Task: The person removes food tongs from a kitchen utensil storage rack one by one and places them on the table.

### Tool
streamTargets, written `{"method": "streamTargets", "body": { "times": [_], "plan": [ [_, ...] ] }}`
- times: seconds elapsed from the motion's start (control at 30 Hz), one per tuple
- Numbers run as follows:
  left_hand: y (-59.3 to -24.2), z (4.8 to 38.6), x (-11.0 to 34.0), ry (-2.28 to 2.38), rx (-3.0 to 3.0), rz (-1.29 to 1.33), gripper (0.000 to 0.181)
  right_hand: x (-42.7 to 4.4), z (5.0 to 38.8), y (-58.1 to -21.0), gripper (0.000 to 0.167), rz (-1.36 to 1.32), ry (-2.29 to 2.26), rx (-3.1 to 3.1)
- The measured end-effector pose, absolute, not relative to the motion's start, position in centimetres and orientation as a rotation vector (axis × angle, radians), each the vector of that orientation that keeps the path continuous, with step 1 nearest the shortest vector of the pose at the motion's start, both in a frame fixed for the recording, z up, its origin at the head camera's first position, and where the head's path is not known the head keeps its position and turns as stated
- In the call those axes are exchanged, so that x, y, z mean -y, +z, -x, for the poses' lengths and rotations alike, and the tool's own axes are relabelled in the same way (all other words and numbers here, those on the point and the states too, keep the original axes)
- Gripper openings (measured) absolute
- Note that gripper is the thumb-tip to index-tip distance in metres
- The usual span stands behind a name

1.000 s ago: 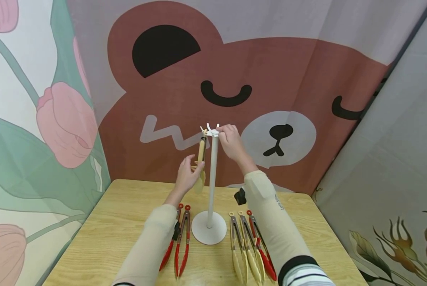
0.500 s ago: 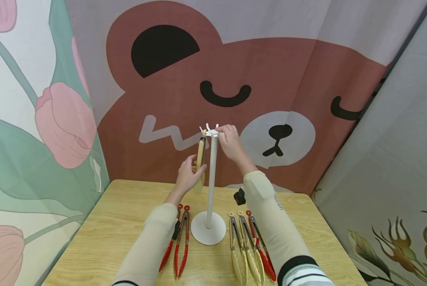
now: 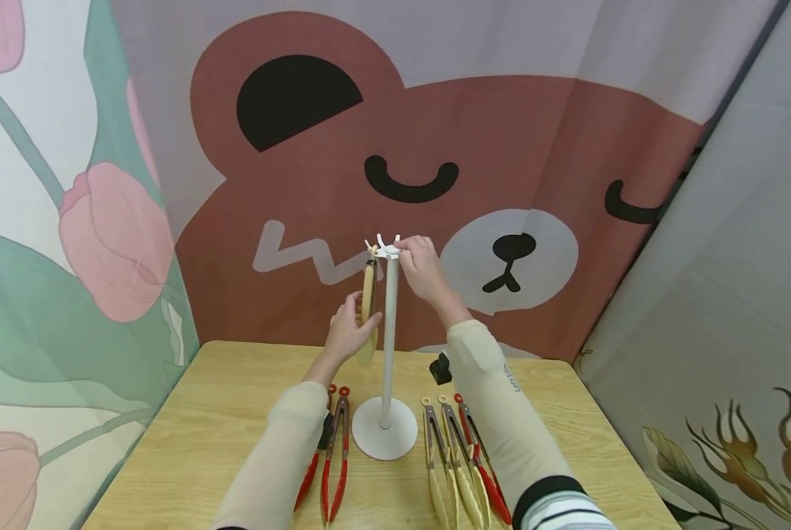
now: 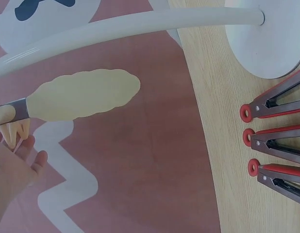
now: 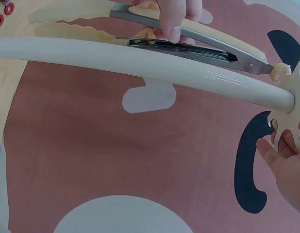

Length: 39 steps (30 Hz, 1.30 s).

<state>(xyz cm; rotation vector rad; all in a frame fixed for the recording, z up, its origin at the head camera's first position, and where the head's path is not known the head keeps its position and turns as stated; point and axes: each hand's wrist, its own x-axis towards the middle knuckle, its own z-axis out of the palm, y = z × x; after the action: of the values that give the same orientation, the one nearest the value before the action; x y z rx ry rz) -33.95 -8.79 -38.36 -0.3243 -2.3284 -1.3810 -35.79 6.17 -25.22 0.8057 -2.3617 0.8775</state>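
Note:
A pair of cream-tipped tongs [image 3: 369, 294] hangs by its ring from a hook of the white rack [image 3: 390, 338]. My left hand [image 3: 347, 331] holds these tongs partway down; in the right wrist view, its thumb [image 5: 173, 22] lies against one metal arm and fingers show behind. The tongs' two arms stand slightly apart, with scalloped cream heads [image 4: 87, 94] pointing down. At the rack's top, my right hand [image 3: 424, 269] pinches the hooked crown [image 5: 287, 114] on the side away from the tongs.
Red tongs [image 3: 335, 464] lie left of the round white base [image 3: 384, 442], partly hidden by the left sleeve. Right of it lie cream tongs [image 3: 440, 471] and another red pair [image 3: 491, 486] on the wooden table [image 3: 249, 368]. A bear-print curtain [image 3: 289, 199] hangs behind.
The head view has shifted slightly. Both hands keep their places on the tongs and on the rack's top.

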Motion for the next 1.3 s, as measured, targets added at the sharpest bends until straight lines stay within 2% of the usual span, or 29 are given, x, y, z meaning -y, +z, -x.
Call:
{"method": "streamTargets", "body": {
  "times": [0.17, 0.57, 1.17, 1.3],
  "plan": [
    [-38.5, 34.0, 8.8, -1.384, 2.336, 0.326, 0.056, -6.3, 35.9, -25.3, 0.033, -0.815, 0.880, 2.319],
    [-38.8, 34.3, 9.2, -1.449, 2.290, 0.326, 0.039, -6.2, 35.8, -25.4, 0.035, -0.803, 0.879, 2.339],
    [-39.4, 34.2, 9.6, -1.876, 2.094, 0.250, 0.033, -6.0, 35.8, -25.3, 0.032, -0.809, 0.885, 2.333],
    [-39.6, 34.3, 9.7, -1.905, 2.032, 0.263, 0.039, -6.1, 35.7, -25.3, 0.033, -0.804, 0.895, 2.344]
  ]
}}
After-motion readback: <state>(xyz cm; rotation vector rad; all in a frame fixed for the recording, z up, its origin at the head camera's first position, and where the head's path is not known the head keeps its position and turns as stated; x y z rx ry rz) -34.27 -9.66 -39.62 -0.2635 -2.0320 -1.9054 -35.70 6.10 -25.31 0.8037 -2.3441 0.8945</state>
